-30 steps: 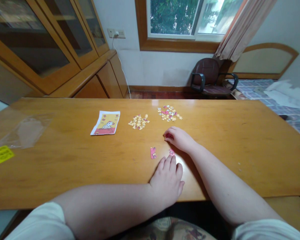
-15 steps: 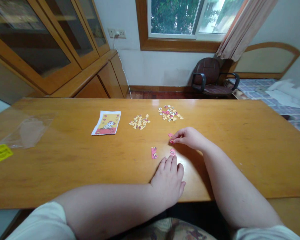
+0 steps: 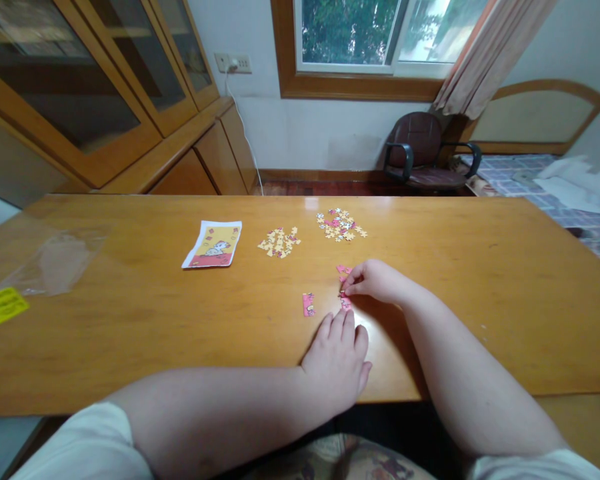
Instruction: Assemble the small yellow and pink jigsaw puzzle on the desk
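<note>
One puzzle piece (image 3: 342, 293), pink, mostly hidden: pinched between thumb and fingers of the right hand (image 3: 375, 280), the grip closed at the tips. Position: just beyond the left hand's fingertips, nearer the person's edge of the worktop (image 3: 180, 333) than the window edge.

One pink section (image 3: 346, 304): directly below that grip, at the left hand's fingertips; whether it touches the pinched piece, I cannot tell.

One left hand (image 3: 336, 350): palm down by the person's edge, fingers slightly spread, pinching nothing.

One upper pink group (image 3: 344, 271): just past the right fingertips, towards the window edge, partly covered by them.

One pink strip (image 3: 308, 305): flat, apart from the rest, on the side towards the worktop's left end.

Two heaps, loose: a mostly yellow heap (image 3: 279, 243), and a mixed heap (image 3: 341, 225) of yellow, pink and white close to the window edge.

One picture card (image 3: 213, 244): yellow and pink, with a white animal, left of the heaps.

One clear plastic bag (image 3: 63, 263) with a yellow label (image 3: 3, 309): at the left end.

Condition, in my judgement: barely begun. A few pink parts are set out separately; most pieces remain unjoined in the heaps.
</note>
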`<state>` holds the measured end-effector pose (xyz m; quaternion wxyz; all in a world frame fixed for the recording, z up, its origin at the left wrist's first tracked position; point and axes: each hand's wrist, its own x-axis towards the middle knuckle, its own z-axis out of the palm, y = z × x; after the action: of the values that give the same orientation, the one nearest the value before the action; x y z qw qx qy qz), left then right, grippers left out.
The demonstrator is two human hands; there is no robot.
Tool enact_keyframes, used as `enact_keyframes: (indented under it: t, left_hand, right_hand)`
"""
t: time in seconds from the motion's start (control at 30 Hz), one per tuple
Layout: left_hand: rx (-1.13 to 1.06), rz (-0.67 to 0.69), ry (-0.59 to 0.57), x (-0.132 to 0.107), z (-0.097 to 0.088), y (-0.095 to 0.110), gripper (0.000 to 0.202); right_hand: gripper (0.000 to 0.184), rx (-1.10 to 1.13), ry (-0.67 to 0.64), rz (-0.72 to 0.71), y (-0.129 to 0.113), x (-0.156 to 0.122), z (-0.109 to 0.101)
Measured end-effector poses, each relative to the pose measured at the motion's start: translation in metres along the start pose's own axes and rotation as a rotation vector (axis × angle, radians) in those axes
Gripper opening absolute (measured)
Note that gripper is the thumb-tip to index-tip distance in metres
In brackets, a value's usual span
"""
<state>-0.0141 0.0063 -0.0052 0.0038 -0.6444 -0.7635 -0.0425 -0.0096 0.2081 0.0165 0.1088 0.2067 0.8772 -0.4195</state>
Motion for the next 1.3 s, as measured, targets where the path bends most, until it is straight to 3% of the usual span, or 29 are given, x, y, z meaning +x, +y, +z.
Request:
enact_keyframes:
  t: [1.13, 1.3]
  left_hand:
    - [-0.014, 0.003, -0.010, 0.000, 0.001, 0.000, 0.048]
    - [-0.012, -0.001, -0.016, 0.000, 0.001, 0.000, 0.049]
  right_hand:
    - [0.008, -0.183, 0.032, -0.069, 0.002, 0.006, 0.009]
    - [0.002, -0.210, 0.067, -0.010, -0.001, 0.004, 0.007]
